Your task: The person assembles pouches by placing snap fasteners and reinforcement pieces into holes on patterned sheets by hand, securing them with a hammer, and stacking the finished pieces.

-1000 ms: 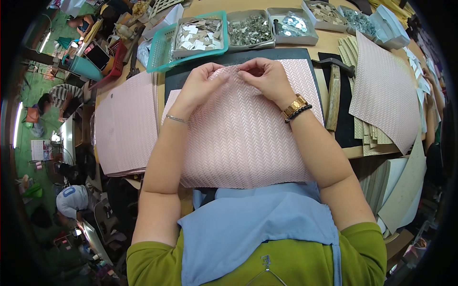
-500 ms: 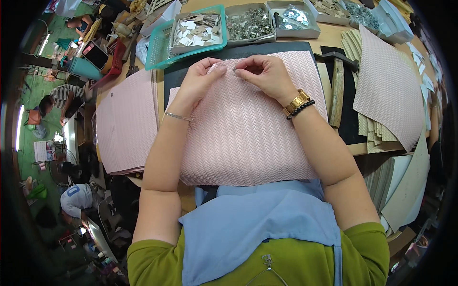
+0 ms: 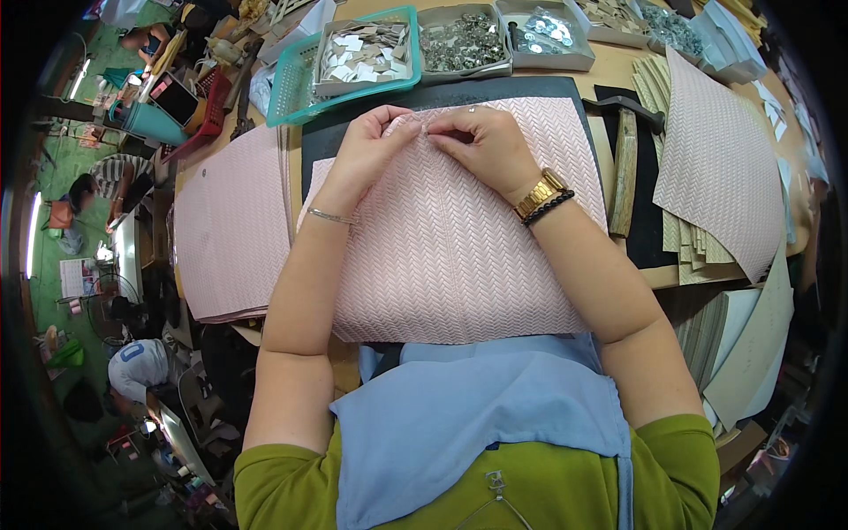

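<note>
A pale pink sheet with an embossed herringbone weave point(image 3: 450, 256) lies over a dark board point(image 3: 512, 88). My left hand point(image 3: 373, 150) has the sheet's far edge pinched between thumb and fingers, lifting it slightly. Right beside those fingertips, my right hand point(image 3: 490, 152) is closed in a pinch at the same edge. Whatever sits in the right fingertips is too small to make out. A gold watch and a dark beaded bracelet circle the right wrist.
Beyond the board stand a turquoise basket point(image 3: 287, 93) holding a tray of small card pieces, and a box of metal fittings point(image 3: 464, 40). A wooden-handled hammer point(image 3: 624, 172) lies to the right. Pink sheets point(image 3: 234, 230) are stacked at left; a curled sheet point(image 3: 715, 159) rests at right.
My right hand has shifted a little left, bringing its fingertips close to the left ones at the sheet's edge. The left hand keeps its grip.
</note>
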Tool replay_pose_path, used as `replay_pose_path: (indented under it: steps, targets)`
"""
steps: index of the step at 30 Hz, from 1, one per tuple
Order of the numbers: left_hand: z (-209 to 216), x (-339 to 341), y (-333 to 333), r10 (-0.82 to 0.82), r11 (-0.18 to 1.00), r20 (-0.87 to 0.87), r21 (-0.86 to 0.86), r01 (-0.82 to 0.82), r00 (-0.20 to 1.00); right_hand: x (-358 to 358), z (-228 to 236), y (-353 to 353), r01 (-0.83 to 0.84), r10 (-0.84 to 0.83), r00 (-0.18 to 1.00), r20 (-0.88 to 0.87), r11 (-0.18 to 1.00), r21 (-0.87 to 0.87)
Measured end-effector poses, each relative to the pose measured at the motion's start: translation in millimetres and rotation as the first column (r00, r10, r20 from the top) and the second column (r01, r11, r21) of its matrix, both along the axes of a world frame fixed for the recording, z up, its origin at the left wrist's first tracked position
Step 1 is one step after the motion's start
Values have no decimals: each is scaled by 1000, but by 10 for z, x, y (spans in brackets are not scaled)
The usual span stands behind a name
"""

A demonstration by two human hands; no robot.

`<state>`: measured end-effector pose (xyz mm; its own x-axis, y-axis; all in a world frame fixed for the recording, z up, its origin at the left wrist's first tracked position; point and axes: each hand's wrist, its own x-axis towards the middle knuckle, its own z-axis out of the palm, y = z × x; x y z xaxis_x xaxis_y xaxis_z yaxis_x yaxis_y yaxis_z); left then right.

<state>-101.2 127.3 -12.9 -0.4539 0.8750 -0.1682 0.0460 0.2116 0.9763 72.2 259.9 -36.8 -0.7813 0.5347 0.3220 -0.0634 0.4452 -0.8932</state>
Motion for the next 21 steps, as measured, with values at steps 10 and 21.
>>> replay_pose_path:
  steps: [10,21]
  targets:
    - [196,285,-68,-2,1000,-349,-13,-2,937,5,74,-55,231,-184,971,-150,880,415]
    - [275,979,-989,65,955,-980,116,272,187,926,581,-516,-194,30,972,233,660,725]
